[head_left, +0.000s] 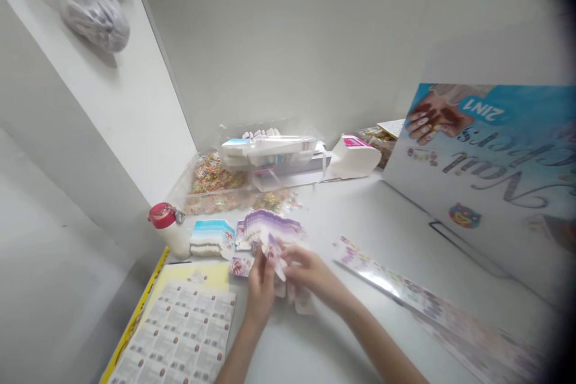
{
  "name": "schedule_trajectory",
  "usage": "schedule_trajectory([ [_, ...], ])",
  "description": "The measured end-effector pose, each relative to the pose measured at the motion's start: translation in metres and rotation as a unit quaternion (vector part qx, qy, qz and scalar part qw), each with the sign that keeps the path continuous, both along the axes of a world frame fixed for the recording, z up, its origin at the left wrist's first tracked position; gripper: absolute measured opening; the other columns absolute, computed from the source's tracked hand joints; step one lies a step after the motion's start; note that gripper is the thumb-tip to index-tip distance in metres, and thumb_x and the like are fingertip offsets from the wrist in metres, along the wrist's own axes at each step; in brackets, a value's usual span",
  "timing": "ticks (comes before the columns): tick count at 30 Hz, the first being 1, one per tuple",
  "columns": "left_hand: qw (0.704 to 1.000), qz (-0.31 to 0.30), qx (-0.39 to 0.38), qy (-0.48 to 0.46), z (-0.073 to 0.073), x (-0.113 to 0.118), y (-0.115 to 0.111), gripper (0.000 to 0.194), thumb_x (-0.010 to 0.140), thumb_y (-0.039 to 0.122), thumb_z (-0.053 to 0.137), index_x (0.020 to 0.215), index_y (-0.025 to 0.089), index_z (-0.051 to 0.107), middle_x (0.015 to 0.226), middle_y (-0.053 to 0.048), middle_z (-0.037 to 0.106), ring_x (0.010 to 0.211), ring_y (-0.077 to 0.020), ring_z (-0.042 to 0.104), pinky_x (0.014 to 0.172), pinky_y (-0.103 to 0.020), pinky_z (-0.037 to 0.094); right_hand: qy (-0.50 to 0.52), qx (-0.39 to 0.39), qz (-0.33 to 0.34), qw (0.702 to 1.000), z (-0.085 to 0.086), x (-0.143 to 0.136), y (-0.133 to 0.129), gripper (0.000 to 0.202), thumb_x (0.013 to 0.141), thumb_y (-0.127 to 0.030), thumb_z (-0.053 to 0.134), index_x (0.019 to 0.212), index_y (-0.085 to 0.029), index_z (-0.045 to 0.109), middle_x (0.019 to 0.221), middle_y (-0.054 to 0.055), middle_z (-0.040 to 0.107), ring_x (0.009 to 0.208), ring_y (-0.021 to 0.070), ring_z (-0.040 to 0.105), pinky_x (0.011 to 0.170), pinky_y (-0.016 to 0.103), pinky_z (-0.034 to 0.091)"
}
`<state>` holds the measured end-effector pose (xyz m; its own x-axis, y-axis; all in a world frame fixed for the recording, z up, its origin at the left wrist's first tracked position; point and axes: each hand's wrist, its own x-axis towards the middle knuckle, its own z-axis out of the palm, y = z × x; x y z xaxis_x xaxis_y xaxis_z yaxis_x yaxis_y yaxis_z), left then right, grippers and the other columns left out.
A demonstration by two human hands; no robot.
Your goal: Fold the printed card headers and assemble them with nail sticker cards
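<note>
- A purple-and-white card [273, 247] sits between a person's two hands, above the near edge of a row of purple cards on a white table [337, 207].
- The left hand [261, 276] grips the card from below, thumb and fingers closed on it.
- The right hand [302, 269] pinches the same card at its right side; motion blurs the fingertips.
- Purple cards [279, 224] fan out just beyond the hands, with a stack of blue cards [210, 239] near them on the left.
- A red-lidded bottle [172, 234] stands beside the blue stack, behind a sheet of labels [180, 330] on yellow paper [218, 270].
- Farther back, a clear tub [186, 183] holds multicoloured bits [216, 173].
- At right, a glossy printed strip [396, 288] lies before a large "Nail" box [486, 162].
</note>
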<state>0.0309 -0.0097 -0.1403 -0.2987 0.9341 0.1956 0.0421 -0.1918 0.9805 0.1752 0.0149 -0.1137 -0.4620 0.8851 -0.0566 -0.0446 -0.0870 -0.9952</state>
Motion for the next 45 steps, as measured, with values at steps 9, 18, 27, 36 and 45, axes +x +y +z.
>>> schedule_trajectory([
  [9, 0.996, 0.024, -0.003, -0.09, 0.008, -0.005, 0.003, 0.023, 0.079, 0.028, 0.05, 0.09, 0.014, 0.065, 0.083, -0.005, 0.07, 0.078, -0.0203, 0.064, 0.071, -0.028, 0.049, -0.213, 0.202, -0.027, 0.956, -0.025, 0.008, 0.012, 0.017, 0.072, -0.026, 0.068, 0.088, -0.022, 0.065, 0.095, 0.004, 0.059, 0.088, 0.0202, 0.058, 0.075, 0.03, 0.046],
  [18, 0.991, -0.063, 0.002, -0.119, 0.009, -0.001, 0.004, 0.039, 0.075, 0.049, 0.06, 0.091, 0.013, 0.065, 0.067, -0.005, 0.068, 0.062, -0.019, 0.062, 0.062, -0.028, 0.049, -0.167, 0.072, 0.007, 0.983, -0.017, 0.031, 0.016, 0.026, 0.071, -0.015, 0.057, 0.096, -0.021, 0.063, 0.096, 0.003, 0.063, 0.062, 0.0135, 0.058, 0.059, 0.027, 0.046],
  [27, 0.991, -0.076, -0.044, -0.106, -0.004, 0.001, 0.003, 0.035, 0.081, 0.048, 0.057, 0.077, 0.014, 0.061, 0.063, 0.0, 0.06, 0.055, -0.0113, 0.053, 0.052, -0.02, 0.042, -0.094, 0.225, -0.044, 0.969, 0.004, 0.027, 0.013, 0.03, 0.087, -0.038, 0.052, 0.112, -0.026, 0.063, 0.113, 0.007, 0.052, 0.088, 0.0171, 0.055, 0.074, 0.028, 0.048],
  [36, 0.987, -0.16, -0.024, 0.002, 0.006, 0.002, -0.001, 0.032, 0.081, 0.046, 0.059, 0.079, 0.014, 0.063, 0.068, 0.0, 0.056, 0.065, -0.0142, 0.051, 0.06, -0.023, 0.042, -0.039, 0.113, -0.055, 0.991, 0.014, 0.025, 0.007, 0.033, 0.088, -0.046, 0.049, 0.098, -0.022, 0.068, 0.079, 0.003, 0.06, 0.069, 0.0166, 0.055, 0.066, 0.031, 0.045],
  [45, 0.986, -0.149, -0.007, 0.078, 0.008, 0.005, -0.008, 0.028, 0.076, 0.04, 0.066, 0.067, 0.016, 0.059, 0.063, 0.002, 0.049, 0.062, -0.013, 0.045, 0.059, -0.022, 0.037, 0.125, -0.108, -0.007, 0.986, -0.001, 0.021, 0.012, 0.026, 0.07, -0.034, 0.069, 0.088, -0.02, 0.057, 0.07, -0.002, 0.059, 0.059, 0.0117, 0.054, 0.058, 0.024, 0.043],
])
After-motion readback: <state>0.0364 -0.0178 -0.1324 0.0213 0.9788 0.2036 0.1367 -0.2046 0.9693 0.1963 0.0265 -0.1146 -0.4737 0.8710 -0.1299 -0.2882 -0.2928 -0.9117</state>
